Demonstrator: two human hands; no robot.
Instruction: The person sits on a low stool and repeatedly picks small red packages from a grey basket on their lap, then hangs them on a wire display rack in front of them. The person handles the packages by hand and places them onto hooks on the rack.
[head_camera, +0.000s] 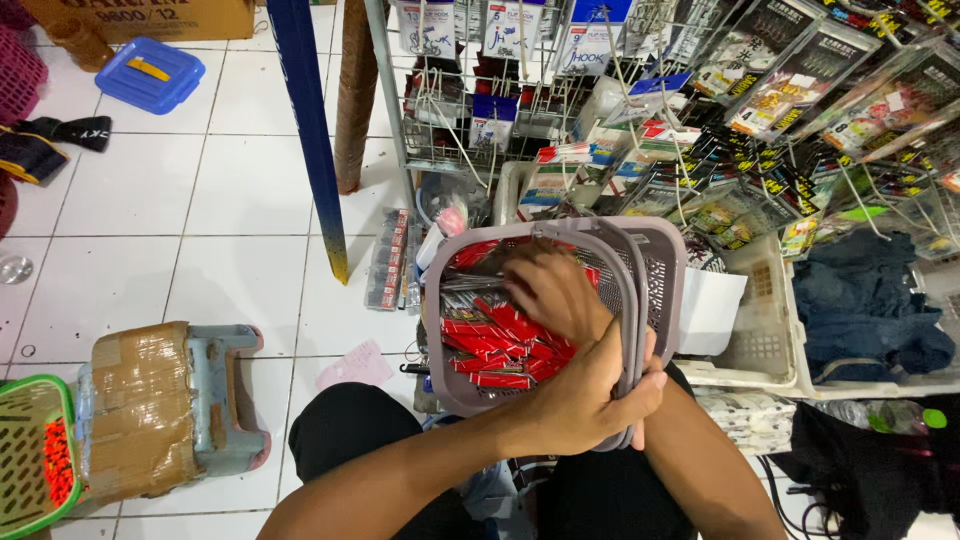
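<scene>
Basket (655, 265), grey-mauve plastic w/ slotted walls, sits tilted on the person's lap, mouth facing up toward the camera; looks like two nested baskets, rims just offset. Inside: a heap of small red packets (500, 345), flat, stacked loosely, plus some silvery strips near the upper left. Left hand (590, 390) wraps the basket's near rim at lower right, grip closed on the rim, fingers curled over the edge. Right hand (555, 290) is down inside the basket, palm down on the red packets; fingers hidden under the hand, so can't tell if its grip is closed on a packet or just resting. Both forearms cross in front of dark trousers. Surroundings: white tiled floor (230, 190); wire display rack (470, 110) behind the basket, hung w/ carded small goods; more hanging packs at upper right. White plastic crate (760, 340) just right of the basket, dark blue cloth (860, 300) beyond it. Left side: small stool wrapped in brown tape (150, 410), green basket (30, 450) w/ orange bits at the frame edge, blue lidded box (150, 72) well apart at upper left. Blue pole (310, 130) leans across the floor.
</scene>
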